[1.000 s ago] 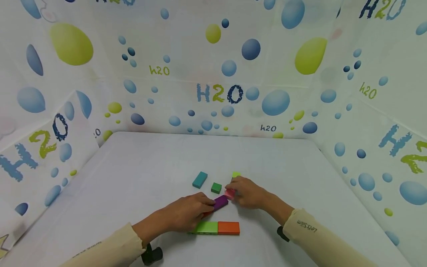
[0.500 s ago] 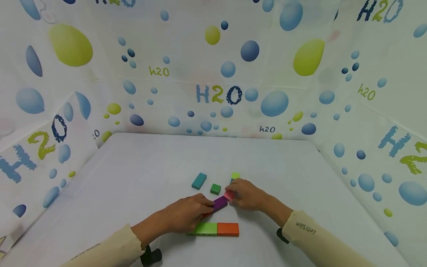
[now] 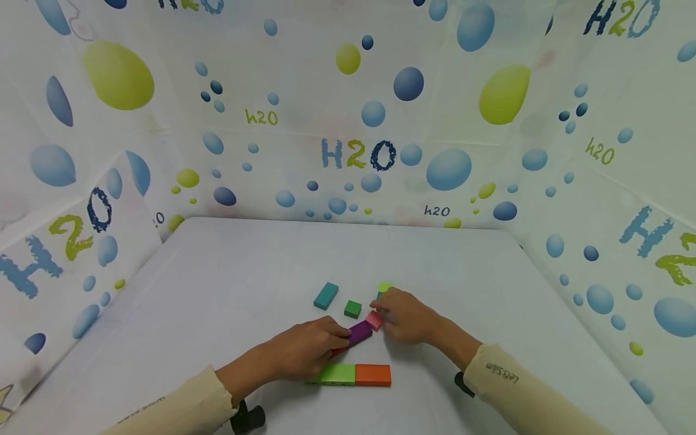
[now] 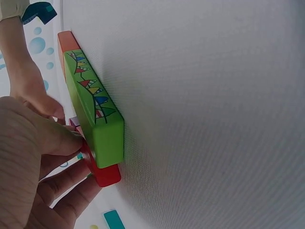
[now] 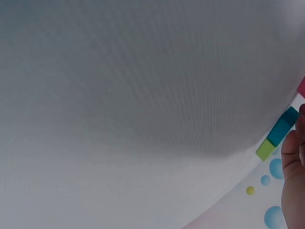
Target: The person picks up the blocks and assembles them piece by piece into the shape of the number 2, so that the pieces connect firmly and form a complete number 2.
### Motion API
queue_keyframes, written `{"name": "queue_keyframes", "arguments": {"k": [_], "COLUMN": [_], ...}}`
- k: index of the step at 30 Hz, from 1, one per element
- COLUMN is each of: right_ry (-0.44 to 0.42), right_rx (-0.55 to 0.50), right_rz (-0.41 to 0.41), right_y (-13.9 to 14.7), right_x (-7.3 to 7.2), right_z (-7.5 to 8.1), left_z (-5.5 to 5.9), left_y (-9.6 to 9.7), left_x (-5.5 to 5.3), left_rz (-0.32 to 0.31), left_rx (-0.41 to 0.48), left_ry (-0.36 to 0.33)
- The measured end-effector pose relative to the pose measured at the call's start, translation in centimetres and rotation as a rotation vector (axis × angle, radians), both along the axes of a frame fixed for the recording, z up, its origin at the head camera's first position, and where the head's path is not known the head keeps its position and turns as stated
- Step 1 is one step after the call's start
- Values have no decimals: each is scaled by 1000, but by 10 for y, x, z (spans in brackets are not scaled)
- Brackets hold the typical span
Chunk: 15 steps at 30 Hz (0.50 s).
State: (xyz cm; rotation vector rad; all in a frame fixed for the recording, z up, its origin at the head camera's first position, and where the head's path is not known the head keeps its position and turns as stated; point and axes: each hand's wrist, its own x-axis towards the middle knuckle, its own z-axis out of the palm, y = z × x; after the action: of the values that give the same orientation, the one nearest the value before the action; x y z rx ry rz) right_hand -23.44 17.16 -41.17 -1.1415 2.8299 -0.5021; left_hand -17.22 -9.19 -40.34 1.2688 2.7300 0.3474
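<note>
My left hand [image 3: 304,347] grips a long red block [image 4: 107,175] between thumb and fingers, its fingertips reaching the near end of a purple block [image 3: 360,333]. Red and purple lie in a slanting line. At the purple block's far end sits a small pink block [image 3: 373,320]. My right hand [image 3: 408,315] hovers just beside the pink block with loosely bent fingers, no block visible between them. Past its fingertips, a teal-blue block [image 5: 282,126] and a yellow-green block [image 5: 266,150] stand end to end; the hand partly hides them in the head view.
In front of the left hand, a light green block [image 3: 337,374] with printed flags joins an orange block [image 3: 373,375] in a row. Farther back lie a teal block [image 3: 326,296] and a small green block [image 3: 353,309]. Printed sheets [image 3: 283,157] border the white table [image 3: 244,260].
My right fingers have come off the pink block, which now shows more fully beside the purple block's end. The left hand stays in place on the red block.
</note>
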Motion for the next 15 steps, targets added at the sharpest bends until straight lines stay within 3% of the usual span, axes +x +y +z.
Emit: {"name": "queue_keyframes", "arguments": {"k": [4, 9, 15], "right_ry": [13, 66, 73], "right_rx": [-67, -36, -7], "right_rz": [-64, -125, -137], "right_y": [2, 5, 7], "right_x": [-5, -12, -17], "right_z": [0, -3, -7], "left_z": [-1, -3, -3], "left_y": [-1, -1, -2], "left_x": [0, 0, 0], "left_rz": [2, -2, 1], "left_rx": [2, 3, 5], "left_ry": [1, 5, -1]}}
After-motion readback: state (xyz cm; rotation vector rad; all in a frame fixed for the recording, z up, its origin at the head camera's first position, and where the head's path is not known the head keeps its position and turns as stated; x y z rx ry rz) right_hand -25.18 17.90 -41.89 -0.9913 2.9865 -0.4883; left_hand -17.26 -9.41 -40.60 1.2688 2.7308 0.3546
